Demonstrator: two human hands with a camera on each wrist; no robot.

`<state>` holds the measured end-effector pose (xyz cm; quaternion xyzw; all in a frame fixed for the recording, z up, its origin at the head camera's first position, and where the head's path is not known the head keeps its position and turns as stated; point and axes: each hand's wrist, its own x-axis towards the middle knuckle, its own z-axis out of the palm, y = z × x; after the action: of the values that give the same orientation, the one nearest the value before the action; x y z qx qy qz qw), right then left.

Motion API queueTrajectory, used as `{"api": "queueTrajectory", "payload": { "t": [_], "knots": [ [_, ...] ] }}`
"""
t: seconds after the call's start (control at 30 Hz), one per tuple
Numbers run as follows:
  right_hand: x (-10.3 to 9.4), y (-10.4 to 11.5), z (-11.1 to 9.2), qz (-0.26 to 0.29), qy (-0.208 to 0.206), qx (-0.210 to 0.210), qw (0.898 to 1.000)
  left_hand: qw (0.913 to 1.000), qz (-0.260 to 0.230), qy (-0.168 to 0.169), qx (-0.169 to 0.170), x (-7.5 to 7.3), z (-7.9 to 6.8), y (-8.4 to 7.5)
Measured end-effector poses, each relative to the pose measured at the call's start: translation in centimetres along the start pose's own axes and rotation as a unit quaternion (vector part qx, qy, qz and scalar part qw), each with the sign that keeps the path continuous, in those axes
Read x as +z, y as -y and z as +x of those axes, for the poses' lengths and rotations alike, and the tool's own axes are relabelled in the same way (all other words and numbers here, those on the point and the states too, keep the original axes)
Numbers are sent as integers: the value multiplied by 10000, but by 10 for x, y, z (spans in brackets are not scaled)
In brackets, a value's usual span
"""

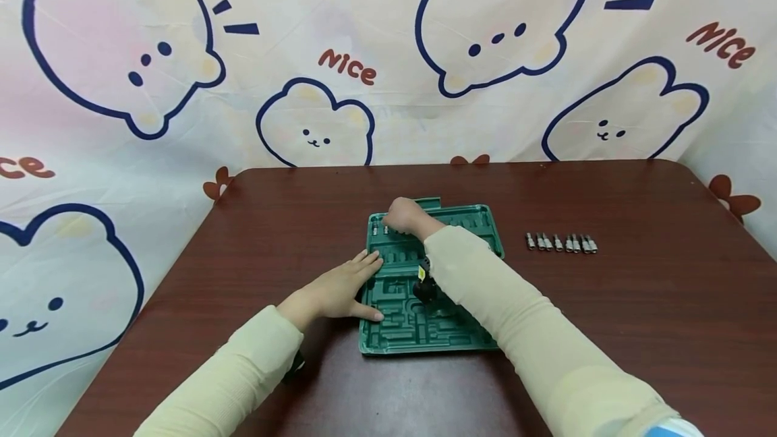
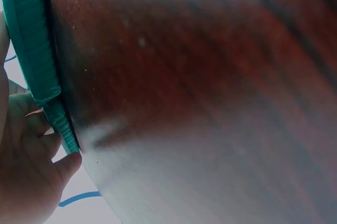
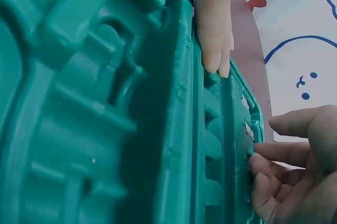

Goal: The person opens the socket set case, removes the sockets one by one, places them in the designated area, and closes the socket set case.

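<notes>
A green moulded tool case (image 1: pixel 425 336) lies unfolded on the table. My left hand (image 1: pixel 342 285) rests on its left edge, fingers spread and thumb apart; in the left wrist view the same hand (image 2: pixel 31 166) lies against the case's side wall. At the far left part of the case is my right hand (image 1: pixel 405 214), over a row of slots. In the right wrist view its fingertips (image 3: pixel 256 155) touch that row, just beside small silver sockets (image 3: pixel 248 131). Nothing shows between the separated upper fingers, while the lower ones are bent.
Several silver sockets (image 1: pixel 561 243) stand in a row on the brown table (image 1: pixel 637 315), right of the case. A black item with a yellow label (image 1: pixel 423 285) sits over the case, partly behind the right sleeve. A cartoon-printed cloth (image 1: pixel 388 120) hangs behind the table.
</notes>
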<state>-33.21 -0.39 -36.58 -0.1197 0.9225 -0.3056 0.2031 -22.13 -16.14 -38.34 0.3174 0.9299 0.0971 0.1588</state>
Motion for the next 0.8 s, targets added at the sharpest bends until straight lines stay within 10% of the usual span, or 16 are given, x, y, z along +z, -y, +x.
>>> {"api": "queueTrajectory", "payload": {
  "t": [0.47, 0.8],
  "knots": [
    [2, 5, -2, 1290, -125, 120, 9915, 10000, -46, -4, 48, -3, -3, -2],
    [8, 3, -5, 884, -590, -171, 9942, 10000, 14, 69, -19, -4, -1, -3]
  ]
}}
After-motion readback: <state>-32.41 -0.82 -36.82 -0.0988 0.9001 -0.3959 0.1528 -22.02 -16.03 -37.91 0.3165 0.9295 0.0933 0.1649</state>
